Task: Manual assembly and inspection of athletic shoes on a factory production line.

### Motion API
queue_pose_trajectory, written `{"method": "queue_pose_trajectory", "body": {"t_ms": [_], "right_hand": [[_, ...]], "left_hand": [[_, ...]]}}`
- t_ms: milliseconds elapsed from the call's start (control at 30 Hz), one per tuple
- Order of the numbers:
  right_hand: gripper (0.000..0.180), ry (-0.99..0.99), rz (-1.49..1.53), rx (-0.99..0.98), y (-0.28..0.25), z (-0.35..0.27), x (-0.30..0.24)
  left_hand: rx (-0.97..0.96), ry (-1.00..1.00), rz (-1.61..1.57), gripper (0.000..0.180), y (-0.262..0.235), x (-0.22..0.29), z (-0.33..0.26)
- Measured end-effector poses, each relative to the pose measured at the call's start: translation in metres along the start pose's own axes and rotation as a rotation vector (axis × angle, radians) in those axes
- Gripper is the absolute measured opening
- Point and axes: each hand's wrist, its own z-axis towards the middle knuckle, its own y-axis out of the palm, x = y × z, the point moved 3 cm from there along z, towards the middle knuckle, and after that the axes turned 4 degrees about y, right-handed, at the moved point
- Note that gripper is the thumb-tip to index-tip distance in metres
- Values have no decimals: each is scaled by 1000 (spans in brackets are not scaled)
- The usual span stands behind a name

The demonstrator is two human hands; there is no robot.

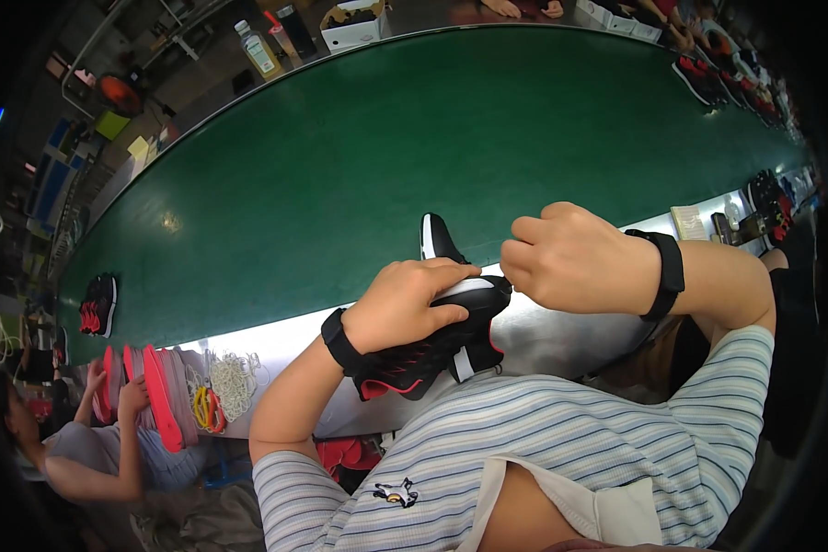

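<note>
My left hand (400, 304) is closed around a black sneaker (403, 364) with a red collar lining and a white sole edge, its toe toward my right. My right hand (575, 260) is curled with its fingertips pinched at the sneaker's toe end; whatever they grip is hidden. Just behind my left hand, a second black shoe (442, 244) with a white sole edge rests on the green belt (322, 156). Its lower part is covered by my hand and the held sneaker.
A metal ledge (290, 354) runs along the belt's near side. At the left, a person's hands hold red soles (161, 396) beside white laces (235, 382) and yellow-orange scissors (209, 409). More sneakers (99, 304) sit at the belt's left end. Bottles (256, 48) and a box (352, 28) stand beyond.
</note>
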Motion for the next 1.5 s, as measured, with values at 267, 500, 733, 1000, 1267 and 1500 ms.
{"method": "queue_pose_trajectory", "body": {"t_ms": [267,500,733,1000,1267,1500], "right_hand": [[11,-56,1,-15,-4,3,-4],[13,-109,236,-143,1,-7,5],[21,63,319,48,0,-12,16],[21,6,116,46,9,-9,9],[12,-39,50,39,1,-1,3],[10,-66,-26,-63,-2,3,-10]], "left_hand": [[-33,2,18,49,1,-1,2],[-20,-2,18,47,0,1,2],[-35,-48,-12,47,-2,0,0],[-18,4,-1,47,-1,0,0],[-22,24,31,47,1,2,1],[-48,-27,20,40,2,3,6]]}}
